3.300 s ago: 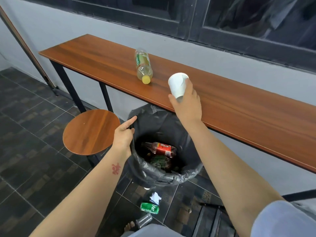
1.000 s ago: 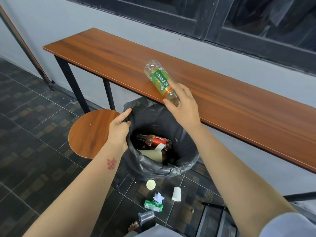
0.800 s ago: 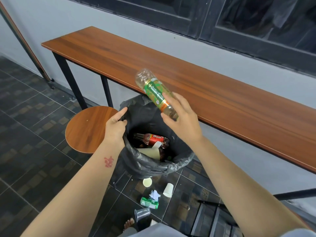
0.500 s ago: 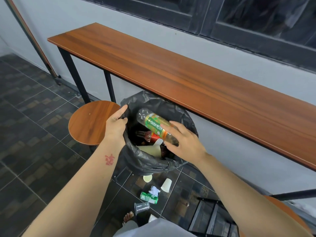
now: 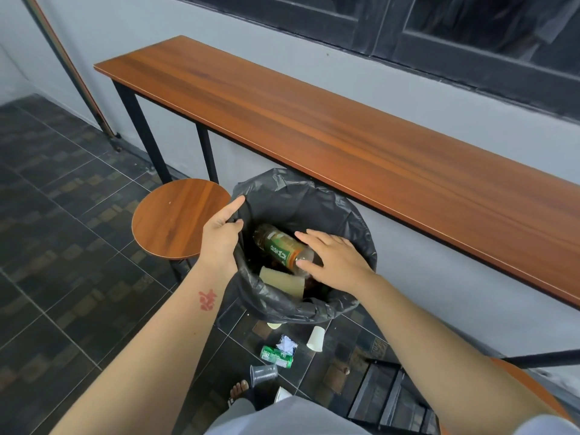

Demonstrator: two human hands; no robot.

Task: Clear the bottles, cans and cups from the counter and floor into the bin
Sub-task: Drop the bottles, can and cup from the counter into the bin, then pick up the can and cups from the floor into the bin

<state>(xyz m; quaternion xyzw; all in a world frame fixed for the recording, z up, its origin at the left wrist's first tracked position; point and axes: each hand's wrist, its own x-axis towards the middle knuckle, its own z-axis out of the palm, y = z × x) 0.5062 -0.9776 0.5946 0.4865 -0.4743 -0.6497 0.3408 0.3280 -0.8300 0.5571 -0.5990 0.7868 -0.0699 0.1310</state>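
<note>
The black-lined bin (image 5: 351,215) stands under the wooden counter (image 5: 345,133). My left hand (image 5: 221,240) grips the liner's left rim. My right hand (image 5: 335,262) reaches into the bin's mouth, thumb and fingers loosely around the neck end of a green-label bottle (image 5: 279,246), which lies tilted inside the bin. Below it in the bin lies a paper cup (image 5: 282,279). On the floor in front of the bin are a white paper cup (image 5: 315,339), a green can (image 5: 276,356), a clear plastic cup (image 5: 263,373) and a small pale cup (image 5: 274,325) at the bin's foot.
A round wooden stool (image 5: 179,215) stands just left of the bin. Crumpled paper (image 5: 287,344) lies by the can. A dark metal chair frame (image 5: 386,394) is at the lower right, and my sandalled foot (image 5: 240,390) is near the clear cup.
My right hand took the white cup, then the bottle, off the counter and lowered the bottle into the bin. The left hand stayed on the liner. No bottles or cups show on the counter now.
</note>
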